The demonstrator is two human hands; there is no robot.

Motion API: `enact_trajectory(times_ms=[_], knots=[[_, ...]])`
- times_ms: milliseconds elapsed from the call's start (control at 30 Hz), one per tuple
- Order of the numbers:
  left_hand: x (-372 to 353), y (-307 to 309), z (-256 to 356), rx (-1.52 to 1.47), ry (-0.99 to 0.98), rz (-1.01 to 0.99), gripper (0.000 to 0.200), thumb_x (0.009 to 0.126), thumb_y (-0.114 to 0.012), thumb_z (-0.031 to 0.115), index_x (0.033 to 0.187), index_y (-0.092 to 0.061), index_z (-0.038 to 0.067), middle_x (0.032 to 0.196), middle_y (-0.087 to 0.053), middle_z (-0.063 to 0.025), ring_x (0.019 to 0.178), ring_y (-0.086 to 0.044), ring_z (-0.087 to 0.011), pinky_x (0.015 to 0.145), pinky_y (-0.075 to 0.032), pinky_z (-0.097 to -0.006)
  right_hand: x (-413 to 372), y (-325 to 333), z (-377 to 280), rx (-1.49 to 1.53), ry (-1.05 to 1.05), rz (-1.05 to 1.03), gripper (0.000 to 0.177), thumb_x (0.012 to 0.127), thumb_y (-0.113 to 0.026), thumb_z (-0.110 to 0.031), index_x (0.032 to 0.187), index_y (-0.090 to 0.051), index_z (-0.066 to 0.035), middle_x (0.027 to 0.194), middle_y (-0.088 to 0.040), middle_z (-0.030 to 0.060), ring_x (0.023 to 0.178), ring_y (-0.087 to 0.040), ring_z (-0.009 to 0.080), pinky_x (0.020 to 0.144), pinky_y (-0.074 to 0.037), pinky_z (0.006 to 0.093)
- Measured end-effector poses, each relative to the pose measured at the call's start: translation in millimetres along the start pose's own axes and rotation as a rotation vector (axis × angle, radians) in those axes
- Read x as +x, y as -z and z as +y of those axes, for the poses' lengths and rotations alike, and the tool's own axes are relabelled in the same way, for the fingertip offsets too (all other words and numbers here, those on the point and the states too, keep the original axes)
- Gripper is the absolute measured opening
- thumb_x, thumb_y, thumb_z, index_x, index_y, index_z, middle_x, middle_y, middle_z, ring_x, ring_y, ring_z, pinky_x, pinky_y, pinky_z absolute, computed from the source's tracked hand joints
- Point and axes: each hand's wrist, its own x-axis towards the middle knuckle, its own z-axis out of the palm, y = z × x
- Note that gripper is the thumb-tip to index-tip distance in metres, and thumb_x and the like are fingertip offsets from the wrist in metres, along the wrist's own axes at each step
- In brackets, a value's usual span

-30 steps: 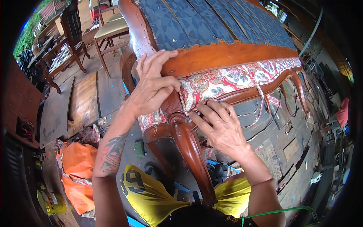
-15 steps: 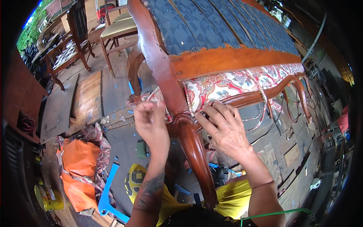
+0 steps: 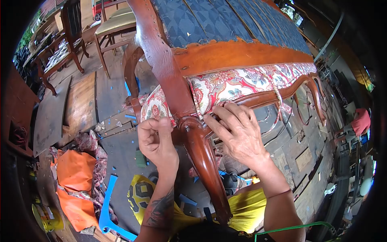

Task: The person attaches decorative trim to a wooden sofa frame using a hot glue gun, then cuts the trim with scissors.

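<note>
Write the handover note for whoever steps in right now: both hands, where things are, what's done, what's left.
Left hand: curled shut just below the floral fabric flap beside the carved leg; any pinch is hidden.
Right hand: fingers spread, tips pressing the fabric edge onto the wooden rail right of the leg.
Done: fabric lies along the rail.
Left: the corner at the leg looks bunched, probably not yet fixed.
</note>
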Motion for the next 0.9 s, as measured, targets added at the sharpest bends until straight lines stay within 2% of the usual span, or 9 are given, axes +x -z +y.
enact_trajectory(times_ms=[167, 267, 333, 367, 433, 567, 733, 800, 900], knots=[[0, 6, 3, -0.015, -0.03, -0.182, 0.026, 0.114, -0.057, 0.017, 0.093, -0.062, 0.002, 0.09, -0.07, -0.0065, 0.08, -0.062, -0.0114, 0.079, -0.05, -0.0279, 0, 0, 0, -0.014, 0.0, 0.01, 0.048, 0.088, -0.068, -0.015, 0.135, -0.07, -0.013, 0.135, -0.063, 0.0069, 0.13, -0.056, 0.0277, 0.112, -0.043, 0.0483], [-7, 5, 6, 0.08, 0.058, -0.175, 0.02, 0.111, -0.061, 0.014, 0.096, -0.065, 0.002, 0.09, -0.07, -0.0073, 0.085, -0.064, -0.0162, 0.091, -0.052, -0.0339, 1, 1, -1, 0.009, -0.001, 0.009, 0.048, 0.087, -0.068, -0.014, 0.135, -0.07, -0.013, 0.135, -0.063, 0.0067, 0.13, -0.056, 0.0281, 0.112, -0.043, 0.0484], [-12, 6, 3, 0.258, -0.053, -0.236, 0.011, 0.106, -0.067, 0.013, 0.1, -0.067, 0.003, 0.094, -0.071, -0.0077, 0.094, -0.066, -0.0219, 0.107, -0.047, -0.0436, 0, -1, 0, 0.015, 0.0, 0.016, 0.049, 0.086, -0.068, -0.013, 0.135, -0.07, -0.013, 0.136, -0.063, 0.0067, 0.131, -0.056, 0.0283, 0.112, -0.043, 0.0486], [-16, 5, 6, 0.236, -0.035, -0.26, 0.009, 0.1, -0.074, 0.012, 0.103, -0.069, 0.005, 0.103, -0.072, -0.0091, 0.104, -0.065, -0.0275, 0.117, -0.039, -0.0507, 0, 0, 0, 0.016, 0.001, 0.02, 0.049, 0.086, -0.068, -0.013, 0.135, -0.07, -0.013, 0.136, -0.063, 0.0067, 0.131, -0.056, 0.0283, 0.112, -0.043, 0.0486], [-14, 5, 22, 0.45, -0.245, -0.425, 0.007, 0.103, -0.071, 0.008, 0.107, -0.069, 0.003, 0.118, -0.069, -0.0113, 0.11, -0.063, -0.0195, 0.098, -0.047, -0.0329, 1, 1, -1, 0.014, -0.003, 0.009, 0.05, 0.085, -0.068, -0.012, 0.135, -0.07, -0.013, 0.136, -0.063, 0.0068, 0.13, -0.056, 0.0284, 0.112, -0.043, 0.0488], [-12, 6, 23, 0.553, -0.311, -0.446, 0.01, 0.098, -0.076, 0.01, 0.104, -0.072, 0.003, 0.123, -0.069, -0.0138, 0.114, -0.063, -0.0273, 0.104, -0.046, -0.0396, 0, 0, -1, 0.017, -0.003, 0.01, 0.053, 0.083, -0.069, -0.011, 0.136, -0.07, -0.012, 0.136, -0.063, 0.007, 0.13, -0.056, 0.0287, 0.112, -0.044, 0.0487], [-11, 9, 24, 0.442, -0.148, -0.428, 0.012, 0.101, -0.075, 0.011, 0.106, -0.071, 0.002, 0.126, -0.068, -0.0121, 0.105, -0.063, -0.0159, 0.093, -0.049, -0.0295, 0, 0, -1, 0.014, 0.001, 0.017, 0.056, 0.08, -0.07, -0.008, 0.136, -0.07, -0.012, 0.136, -0.063, 0.0069, 0.13, -0.056, 0.0287, 0.112, -0.044, 0.0484], [-10, 8, 25, 0.365, -0.09, -0.367, 0.011, 0.094, -0.08, 0.009, 0.102, -0.073, 0.004, 0.114, -0.074, -0.0138, 0.107, -0.067, -0.0304, 0.098, -0.049, -0.0406, 1, 1, -2, 0.017, -0.002, 0.011, 0.057, 0.079, -0.071, -0.007, 0.136, -0.07, -0.012, 0.136, -0.063, 0.0068, 0.13, -0.056, 0.0287, 0.112, -0.044, 0.0483], [-9, 10, 21, 0.351, -0.079, -0.357, 0.011, 0.095, -0.08, 0.01, 0.102, -0.073, 0.004, 0.113, -0.075, -0.014, 0.106, -0.068, -0.0298, 0.098, -0.049, -0.0403, 1, 1, -2, 0.025, -0.012, 0.011, 0.057, 0.079, -0.071, -0.006, 0.136, -0.07, -0.012, 0.136, -0.063, 0.0068, 0.131, -0.055, 0.0284, 0.112, -0.044, 0.0483]])
